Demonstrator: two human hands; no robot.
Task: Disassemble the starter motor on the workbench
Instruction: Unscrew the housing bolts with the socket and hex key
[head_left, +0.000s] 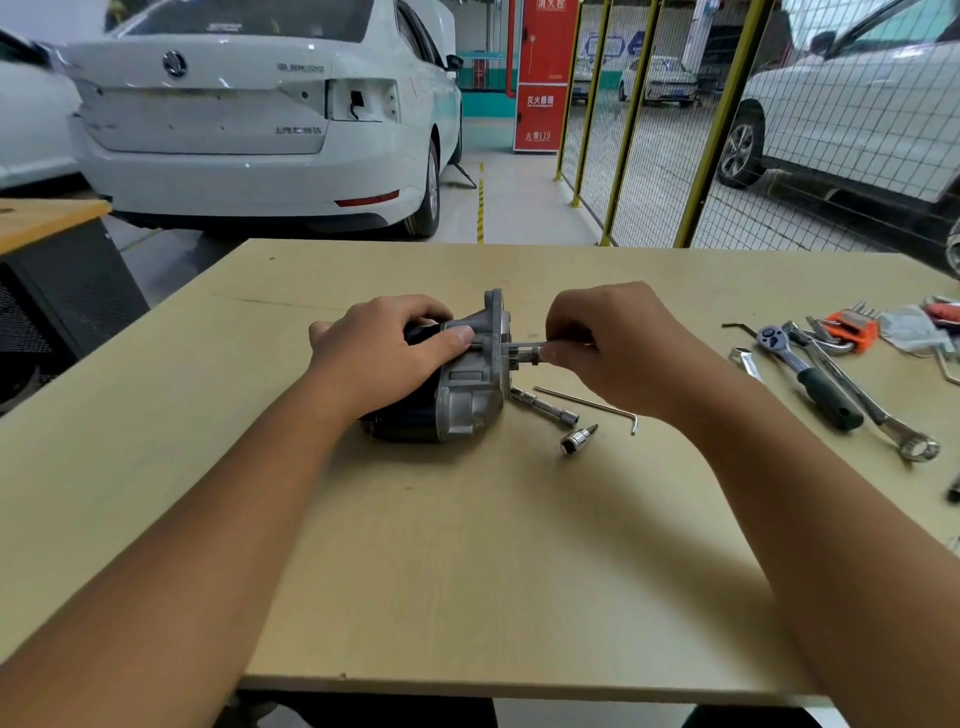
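Note:
The starter motor (460, 387), with a black body and a silver cast nose housing, lies on its side in the middle of the wooden workbench (467, 545). My left hand (384, 353) grips it from above, thumb pressed on the housing. My right hand (608, 343) pinches a thin metal tool (524, 347) that points into the housing's right face. What kind of tool it is stays hidden by my fingers.
Just right of the motor lie a socket extension (545, 408), a small bit socket (576, 440) and a long hex key (587, 402). At the right side lie a ratchet (810, 379), a ring spanner (878, 415) and an orange hex key set (852, 330). A white car is parked beyond the bench.

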